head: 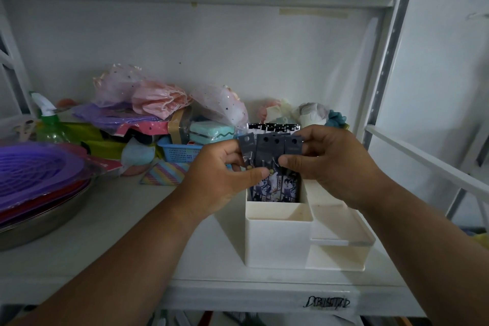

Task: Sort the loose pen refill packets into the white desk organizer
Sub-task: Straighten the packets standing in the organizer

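While both the left hand (225, 169) and right hand (330, 159) pinch the fanned dark printed refill packets (272, 151), they need lowering into the white plastic desk organizer (277, 241), its rear slot

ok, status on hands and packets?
Left hand and right hand both pinch packets, lower ends in organizer rear slot. Nothing blocking.

refill packets (270, 149): lower ends hidden in organizer (277, 241) | print too small | metal bowl (39, 222): cut off left
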